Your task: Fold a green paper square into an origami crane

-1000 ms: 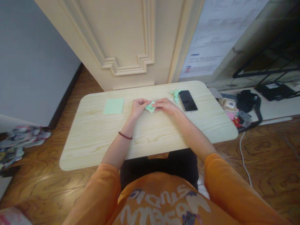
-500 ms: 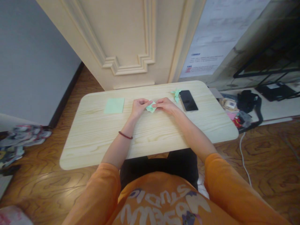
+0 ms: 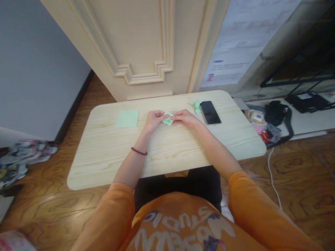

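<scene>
A small folded piece of green paper is held between both hands over the middle of the table. My left hand pinches its left side, with the thumb on top. On the right side, my right hand grips it between thumb and fingers. The fingertips partly cover the folds. To the left lies a flat square of green paper. A folded green paper figure, perhaps a crane, sits to the right of my right hand, against the phone.
The pale wooden table has rounded corners and stands against a cream panel. A dark-screened phone lies at its right. Beyond the right edge, a low shelf holds a black strap and small items. A white cable hangs to the floor.
The folded paper between my hands has shifted and tilted slightly, its lower point less extended. Both hands stay in nearly the same place.
</scene>
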`<state>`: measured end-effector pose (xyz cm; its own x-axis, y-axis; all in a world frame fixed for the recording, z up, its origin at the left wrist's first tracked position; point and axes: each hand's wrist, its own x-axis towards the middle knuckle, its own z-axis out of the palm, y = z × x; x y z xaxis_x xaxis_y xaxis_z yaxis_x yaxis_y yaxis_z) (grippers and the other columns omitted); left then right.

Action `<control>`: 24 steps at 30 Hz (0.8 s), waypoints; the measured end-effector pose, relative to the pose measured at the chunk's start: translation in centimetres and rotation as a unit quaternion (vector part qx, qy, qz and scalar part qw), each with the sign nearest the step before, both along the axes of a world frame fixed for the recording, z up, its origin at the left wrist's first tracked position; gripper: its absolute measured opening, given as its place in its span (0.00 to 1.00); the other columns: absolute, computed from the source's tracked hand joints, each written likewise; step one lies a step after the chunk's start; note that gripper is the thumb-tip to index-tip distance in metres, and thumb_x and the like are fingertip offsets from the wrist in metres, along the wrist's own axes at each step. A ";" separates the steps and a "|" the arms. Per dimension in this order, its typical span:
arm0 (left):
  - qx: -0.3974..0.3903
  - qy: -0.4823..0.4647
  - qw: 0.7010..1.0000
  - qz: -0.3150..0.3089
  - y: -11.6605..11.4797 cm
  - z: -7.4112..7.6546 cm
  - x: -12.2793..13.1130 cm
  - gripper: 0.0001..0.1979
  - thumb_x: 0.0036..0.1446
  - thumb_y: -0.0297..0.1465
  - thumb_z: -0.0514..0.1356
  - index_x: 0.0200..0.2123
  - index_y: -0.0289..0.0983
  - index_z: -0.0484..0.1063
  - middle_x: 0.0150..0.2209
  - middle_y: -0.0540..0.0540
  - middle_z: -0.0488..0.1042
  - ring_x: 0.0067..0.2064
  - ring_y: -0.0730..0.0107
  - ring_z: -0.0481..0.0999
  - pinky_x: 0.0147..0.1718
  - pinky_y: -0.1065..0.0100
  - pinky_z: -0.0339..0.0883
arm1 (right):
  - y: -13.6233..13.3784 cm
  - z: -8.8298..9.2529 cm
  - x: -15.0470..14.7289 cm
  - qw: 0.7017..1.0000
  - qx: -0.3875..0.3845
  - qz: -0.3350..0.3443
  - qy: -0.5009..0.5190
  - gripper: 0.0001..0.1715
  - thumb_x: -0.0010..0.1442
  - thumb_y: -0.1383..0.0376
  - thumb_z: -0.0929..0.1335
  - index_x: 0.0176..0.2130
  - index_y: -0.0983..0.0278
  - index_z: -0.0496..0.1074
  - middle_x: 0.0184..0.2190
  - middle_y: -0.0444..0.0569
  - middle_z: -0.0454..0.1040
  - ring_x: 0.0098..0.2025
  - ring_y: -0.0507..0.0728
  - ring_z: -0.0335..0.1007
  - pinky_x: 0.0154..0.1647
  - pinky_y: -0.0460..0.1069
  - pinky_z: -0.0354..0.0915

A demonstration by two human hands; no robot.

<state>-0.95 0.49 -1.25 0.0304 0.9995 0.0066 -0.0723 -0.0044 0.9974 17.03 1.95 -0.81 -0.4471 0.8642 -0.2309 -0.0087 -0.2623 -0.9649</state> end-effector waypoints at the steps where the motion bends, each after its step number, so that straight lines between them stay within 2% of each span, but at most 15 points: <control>1: 0.002 0.001 1.000 0.003 0.0 0.1 0.0 0.25 0.23 0.45 0.76 0.23 0.34 0.76 0.24 0.46 0.78 0.26 0.71 0.75 0.30 0.67 0.70 | 0.0 -0.1 0.0 1.000 0.005 -0.003 -0.004 0.22 0.32 0.57 0.82 0.22 0.69 0.76 0.21 0.47 0.75 0.28 0.50 0.69 0.33 0.46 0.67; 10: 0.017 0.022 1.000 0.003 -0.1 0.0 0.1 0.27 0.24 0.48 0.75 0.23 0.34 0.76 0.25 0.46 0.78 0.27 0.69 0.75 0.32 0.66 0.71 | -0.1 -0.1 0.0 0.995 0.072 -0.032 -0.055 0.23 0.33 0.53 0.81 0.21 0.69 0.76 0.19 0.47 0.74 0.23 0.49 0.65 0.28 0.45 0.62; 19: 0.041 0.031 0.998 0.020 0.2 -0.3 -0.1 0.22 0.31 0.44 0.74 0.24 0.34 0.75 0.25 0.46 0.77 0.27 0.70 0.75 0.31 0.67 0.69 | -0.3 0.4 0.0 0.997 0.059 -0.015 -0.036 0.26 0.32 0.51 0.80 0.22 0.69 0.76 0.21 0.50 0.77 0.26 0.51 0.70 0.32 0.47 0.66; 24: 0.039 0.030 0.999 0.012 0.0 -0.1 -0.1 0.21 0.32 0.42 0.74 0.25 0.34 0.74 0.25 0.46 0.76 0.28 0.69 0.75 0.32 0.66 0.70 | -0.3 0.6 0.2 0.989 0.122 -0.012 -0.078 0.23 0.38 0.51 0.78 0.21 0.68 0.75 0.19 0.49 0.75 0.24 0.51 0.67 0.30 0.48 0.63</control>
